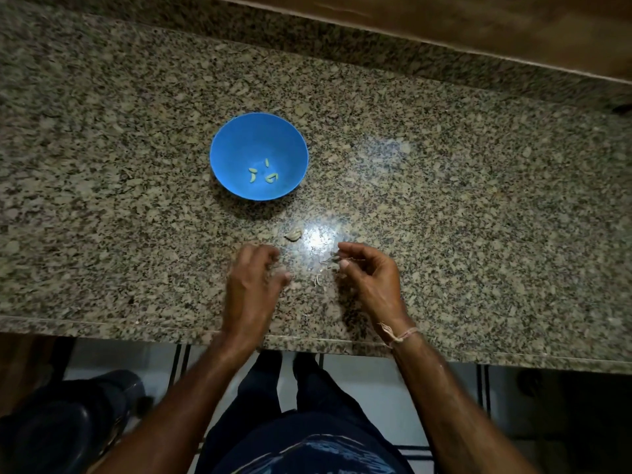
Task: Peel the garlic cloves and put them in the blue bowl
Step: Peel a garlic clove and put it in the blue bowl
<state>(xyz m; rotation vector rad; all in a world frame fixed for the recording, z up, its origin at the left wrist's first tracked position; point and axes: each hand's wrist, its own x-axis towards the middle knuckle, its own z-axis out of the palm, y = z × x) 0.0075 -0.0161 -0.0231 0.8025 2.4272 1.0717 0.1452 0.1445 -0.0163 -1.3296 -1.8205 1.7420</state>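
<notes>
A speckled granite worktop (478,200) fills the view, with a wooden band (444,15) along its far side and a bright glare patch near the front edge. The right hand (371,282) has its thumb and forefinger drawn together; these fingers (349,249) appear to pinch a wisp of skin (332,258), held just above the stone, probably so it can be dropped clear of the clean cloves. The left hand (253,285) is blurred. Its fingers curl downward over the worktop, but I cannot tell whether they close on a clove or on nothing.

Between the hands lie pale skin scraps (318,280), so the peeling waste is kept close to the body and away from the bowl. Just beyond the fingertips sits an unpeeled clove (293,235), within easy reach and likely next in line. Further off, apart from the mess, stands the blue bowl (219,145), holding a few peeled cloves (253,174) at its bottom. A thread (402,336) is tied round the right wrist.
</notes>
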